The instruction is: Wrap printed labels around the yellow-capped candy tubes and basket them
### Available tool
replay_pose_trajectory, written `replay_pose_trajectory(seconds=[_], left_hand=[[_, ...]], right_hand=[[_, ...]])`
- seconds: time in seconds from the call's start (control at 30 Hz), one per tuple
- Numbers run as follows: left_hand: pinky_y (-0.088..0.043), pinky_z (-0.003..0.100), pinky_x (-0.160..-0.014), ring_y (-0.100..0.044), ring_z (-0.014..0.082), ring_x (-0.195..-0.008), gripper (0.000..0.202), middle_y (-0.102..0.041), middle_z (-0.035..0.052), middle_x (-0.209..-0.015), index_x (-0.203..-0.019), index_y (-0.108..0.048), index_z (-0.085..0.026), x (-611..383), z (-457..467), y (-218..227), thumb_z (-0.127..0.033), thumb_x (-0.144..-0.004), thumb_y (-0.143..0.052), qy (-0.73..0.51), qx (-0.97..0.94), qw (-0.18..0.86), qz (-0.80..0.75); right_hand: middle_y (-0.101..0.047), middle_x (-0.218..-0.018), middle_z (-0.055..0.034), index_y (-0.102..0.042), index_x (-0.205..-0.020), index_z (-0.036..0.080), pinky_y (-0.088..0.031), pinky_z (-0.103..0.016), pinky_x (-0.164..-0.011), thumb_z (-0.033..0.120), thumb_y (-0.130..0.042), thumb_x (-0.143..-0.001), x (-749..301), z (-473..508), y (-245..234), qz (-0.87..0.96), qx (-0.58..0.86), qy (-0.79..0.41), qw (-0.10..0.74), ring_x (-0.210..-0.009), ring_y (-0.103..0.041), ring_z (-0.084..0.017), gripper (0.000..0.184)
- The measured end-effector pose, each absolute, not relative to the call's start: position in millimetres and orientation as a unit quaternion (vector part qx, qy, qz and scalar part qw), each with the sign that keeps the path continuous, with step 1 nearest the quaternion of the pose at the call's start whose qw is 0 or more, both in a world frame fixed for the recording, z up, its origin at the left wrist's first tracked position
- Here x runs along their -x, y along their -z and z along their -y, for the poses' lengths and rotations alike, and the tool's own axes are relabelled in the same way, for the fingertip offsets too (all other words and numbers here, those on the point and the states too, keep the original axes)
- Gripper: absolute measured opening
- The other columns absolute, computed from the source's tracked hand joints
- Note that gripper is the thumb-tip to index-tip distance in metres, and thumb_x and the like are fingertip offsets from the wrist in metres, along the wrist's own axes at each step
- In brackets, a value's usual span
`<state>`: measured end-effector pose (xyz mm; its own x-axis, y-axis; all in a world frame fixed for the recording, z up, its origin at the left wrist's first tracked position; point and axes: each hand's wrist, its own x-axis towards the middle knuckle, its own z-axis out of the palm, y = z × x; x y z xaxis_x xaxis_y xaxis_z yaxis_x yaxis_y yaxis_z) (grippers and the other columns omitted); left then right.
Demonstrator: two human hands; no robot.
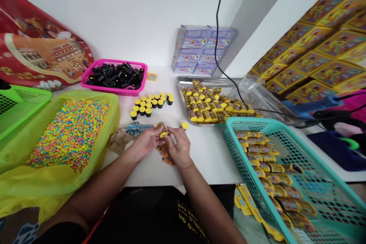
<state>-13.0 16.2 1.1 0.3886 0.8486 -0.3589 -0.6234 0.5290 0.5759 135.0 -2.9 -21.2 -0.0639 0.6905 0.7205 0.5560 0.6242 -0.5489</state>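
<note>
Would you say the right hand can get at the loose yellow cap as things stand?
Probably yes: only bare table lies between the right hand and the yellow cap, though its fingers are on the wrapped tube.

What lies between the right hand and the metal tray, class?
In the head view, a single yellow cap sits on the white table between the right hand and the metal tray.

Small yellow-capped tube (pixel 163 133) in a colourful printed wrapper (pixel 161 126)
</note>
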Motion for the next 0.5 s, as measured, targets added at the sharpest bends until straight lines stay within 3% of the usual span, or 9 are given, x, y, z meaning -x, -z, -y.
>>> replay_pose_trajectory(seconds=[0.2,0.5], left_hand=[[-0.048,0.022,-0.059,-0.06,0.0107,-0.06,0.017,-0.067,0.0026,-0.071,-0.081,-0.068,-0.012,13.5,-18.3,-1.0,-0.023,-0.072,-0.078,-0.451,-0.148,0.813,-0.337],[-0.049,0.023,-0.064,-0.061,0.0112,-0.063,0.019,-0.067,0.0045,-0.07,-0.075,-0.067,-0.01,6.0,-14.1,2.7,-0.023,-0.069,-0.08,-0.448,-0.163,0.787,-0.391]], right_hand=[[-0.069,-0.083,-0.0061,-0.066,-0.114,0.022,-0.053,-0.037,-0.072,0.021,-0.055,-0.092,-132.1,0.5,23.4,0.743,0.412,-0.044,0.525,-0.076,-0.059,-0.019,0.024],[-0.064,-0.071,-0.0035,-0.07,-0.098,0.022,-0.05,-0.034,-0.064,0.018,-0.053,-0.091,-136.2,-2.2,32.9,0.735,0.408,-0.049,0.54,-0.067,-0.056,-0.018,0.02]])
